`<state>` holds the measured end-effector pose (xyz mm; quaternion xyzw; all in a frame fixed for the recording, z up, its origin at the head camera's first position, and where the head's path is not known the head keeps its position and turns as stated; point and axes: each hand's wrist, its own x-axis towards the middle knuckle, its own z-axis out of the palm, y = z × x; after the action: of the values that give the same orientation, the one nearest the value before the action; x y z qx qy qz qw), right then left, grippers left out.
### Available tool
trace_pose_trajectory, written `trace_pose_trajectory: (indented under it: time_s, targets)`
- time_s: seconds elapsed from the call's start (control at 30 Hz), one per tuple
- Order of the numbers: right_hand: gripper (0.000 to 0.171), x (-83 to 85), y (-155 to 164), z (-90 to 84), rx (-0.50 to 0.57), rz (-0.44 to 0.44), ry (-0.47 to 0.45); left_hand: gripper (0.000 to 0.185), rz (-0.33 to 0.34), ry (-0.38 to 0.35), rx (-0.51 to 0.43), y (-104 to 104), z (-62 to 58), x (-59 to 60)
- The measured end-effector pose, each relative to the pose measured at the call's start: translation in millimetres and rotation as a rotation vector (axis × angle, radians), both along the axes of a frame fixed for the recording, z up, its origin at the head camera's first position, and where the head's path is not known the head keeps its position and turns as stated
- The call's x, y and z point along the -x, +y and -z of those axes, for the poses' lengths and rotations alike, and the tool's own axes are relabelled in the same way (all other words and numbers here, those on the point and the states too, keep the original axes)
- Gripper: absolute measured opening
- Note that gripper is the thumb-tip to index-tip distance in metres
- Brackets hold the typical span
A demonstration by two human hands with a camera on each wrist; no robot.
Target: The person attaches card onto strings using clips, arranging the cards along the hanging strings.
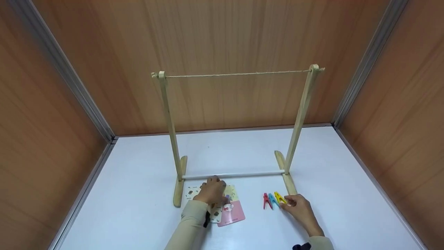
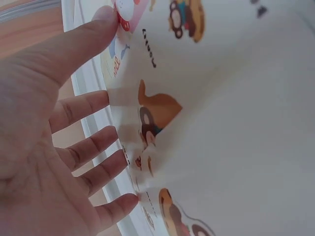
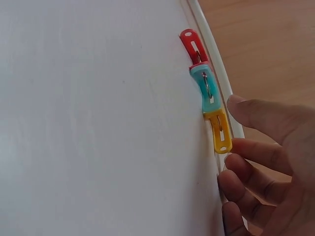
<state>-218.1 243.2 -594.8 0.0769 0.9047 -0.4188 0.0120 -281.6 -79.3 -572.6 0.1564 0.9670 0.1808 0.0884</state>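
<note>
Before me I see a white card (image 2: 236, 123) patterned with brown cartoon figures and black lettering, and a second card (image 1: 233, 213), pink below and pale yellow above. My pegs are one red (image 1: 266, 200), one light blue (image 1: 273, 201), one yellow (image 1: 280, 197). My sleeve (image 1: 193, 215) is beige, the table (image 1: 138, 208) white, the wall (image 1: 229, 34) streaky brown woodgrain, the stand (image 1: 301, 118) pale yellowish.

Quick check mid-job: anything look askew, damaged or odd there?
Nothing looks spilled or broken. One slightly untidy spot: the pink-and-yellow card lies askew to the white patterned card under the left hand, their edges out of line. The clothespins sit in a neat row.
</note>
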Motion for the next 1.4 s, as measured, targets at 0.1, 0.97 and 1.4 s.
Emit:
trace_pose_trajectory:
  time_s: [0.1, 0.97, 1.4]
  targets:
    - [0.042, -0.6, 1, 0.6, -0.011, -0.017, -0.010, 0.061, 0.003, 0.000, -0.001, 2, -1.6, -1.2]
    - [0.049, -0.5, -1, 4.3, -0.050, -0.017, -0.027, 0.048, -0.001, -0.021, -0.074, 11, -5.6, 7.9]
    - [0.047, -0.8, -2, 6.7, -0.071, -0.009, 0.031, 0.051, 0.051, -0.012, -0.105, 8, -6.0, 9.1]
